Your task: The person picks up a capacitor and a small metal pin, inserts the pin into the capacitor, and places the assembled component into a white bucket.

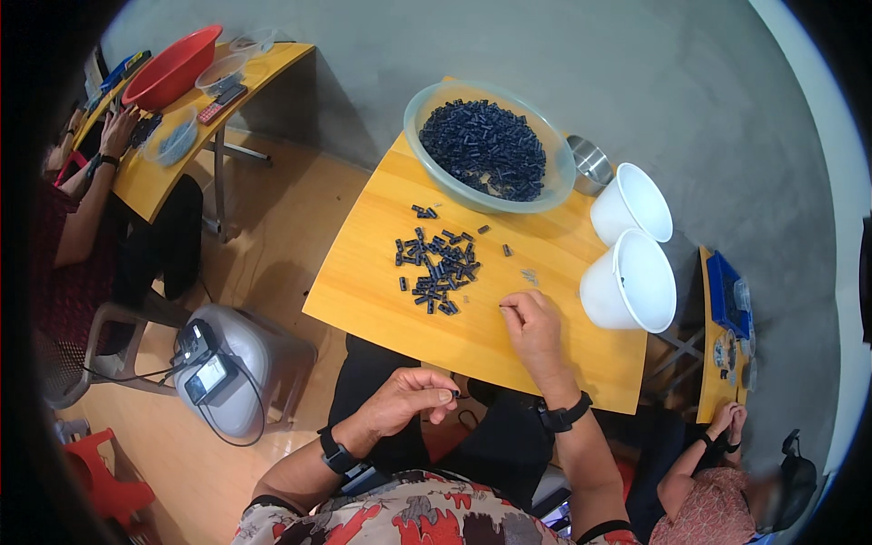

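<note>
Below table edge (472, 359), left hand (409, 400) pinching small dark part (453, 394) between thumb and fingertips. Right hand (534, 327) resting on tabletop, fingers curling, possibly gripping tiny piece — cannot tell. Loose pile of dark parts (438, 269) lying left of right hand, clear bowl (556, 177) sitting behind.

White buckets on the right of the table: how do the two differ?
The far white bucket sits beside the steel bowl, close to the clear bowl of dark parts; the near white bucket sits closer to the right hand. The near one looks larger in this view and shows more of its outer wall. Both are white, tapered, tilted the same way, and show nothing inside.
</note>
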Motion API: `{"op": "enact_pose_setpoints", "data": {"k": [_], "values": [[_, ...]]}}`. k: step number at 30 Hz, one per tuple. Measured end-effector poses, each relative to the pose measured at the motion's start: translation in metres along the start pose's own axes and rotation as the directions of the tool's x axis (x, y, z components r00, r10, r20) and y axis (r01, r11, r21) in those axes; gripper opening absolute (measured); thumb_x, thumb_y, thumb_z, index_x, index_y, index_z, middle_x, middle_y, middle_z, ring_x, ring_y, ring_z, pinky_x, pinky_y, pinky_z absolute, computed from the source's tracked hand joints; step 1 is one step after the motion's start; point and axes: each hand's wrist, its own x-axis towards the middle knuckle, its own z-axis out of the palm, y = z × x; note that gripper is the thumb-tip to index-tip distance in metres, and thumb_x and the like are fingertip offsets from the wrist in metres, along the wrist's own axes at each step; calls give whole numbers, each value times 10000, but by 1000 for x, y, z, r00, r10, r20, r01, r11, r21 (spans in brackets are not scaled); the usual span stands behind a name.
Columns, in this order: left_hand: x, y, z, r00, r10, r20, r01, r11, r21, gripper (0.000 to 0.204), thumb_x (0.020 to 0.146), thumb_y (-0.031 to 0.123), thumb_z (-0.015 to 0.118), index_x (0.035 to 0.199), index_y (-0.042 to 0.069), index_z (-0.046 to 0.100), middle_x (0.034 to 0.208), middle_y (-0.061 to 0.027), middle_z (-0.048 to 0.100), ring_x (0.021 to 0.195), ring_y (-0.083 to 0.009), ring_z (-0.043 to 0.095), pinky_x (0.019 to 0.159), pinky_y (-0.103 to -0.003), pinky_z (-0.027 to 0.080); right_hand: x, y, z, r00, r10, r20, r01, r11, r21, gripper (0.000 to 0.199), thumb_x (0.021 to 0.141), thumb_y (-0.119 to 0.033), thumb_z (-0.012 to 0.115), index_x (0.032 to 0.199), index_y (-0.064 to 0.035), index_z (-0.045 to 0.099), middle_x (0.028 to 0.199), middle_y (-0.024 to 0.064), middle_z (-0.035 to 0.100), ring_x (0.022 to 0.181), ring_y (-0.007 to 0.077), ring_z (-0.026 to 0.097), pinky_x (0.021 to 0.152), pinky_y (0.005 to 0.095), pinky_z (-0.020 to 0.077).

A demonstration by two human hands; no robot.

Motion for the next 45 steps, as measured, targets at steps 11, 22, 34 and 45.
{"op": "enact_pose_setpoints", "data": {"k": [11, 22, 34, 45], "values": [[1, -2, -1, 999, -25, -27, 26, 999, 18, 139, 876, 129, 600, 961, 24, 635, 807, -46, 641, 619, -83, 560, 567, -209, 455, 12, -33, 19, 990, -135, 45, 138, 988, -71, 98, 743, -59, 666, 835, -71, 637, 822, 59, 589, 707, 231, 599, 602, 317, 475], [-6, 11, 5, 999, -13, -35, 7, 986, -167, 157, 876, 149, 603, 982, 36, 629, 822, -38, 635, 622, -89, 556, 573, -219, 474, 25, -33, 28, 970, -212, 123, 231, 958, -171, 93, 739, -77, 654, 828, -79, 626, 781, 78, 597, 653, 272, 601, 587, 343, 496], [-18, 39, 53, 997, 66, -47, -75, 975, -211, 152, 881, 124, 586, 966, 4, 623, 817, -92, 637, 614, -138, 582, 588, -276, 498, -35, -98, -52, 939, 124, 322, -336, 546, 768, 57, 856, 4, 575, 910, 20, 577, 888, 54, 599, 747, 92, 543, 671, 214, 452], [-23, 43, 83, 997, 76, 26, -72, 988, -134, 176, 896, 123, 574, 1001, -10, 623, 831, -87, 649, 622, -90, 564, 569, -218, 492, -57, -99, -62, 977, 21, 214, -194, 516, 834, 68, 845, -5, 603, 903, 20, 579, 920, 67, 556, 853, 136, 546, 764, 244, 441]]}}
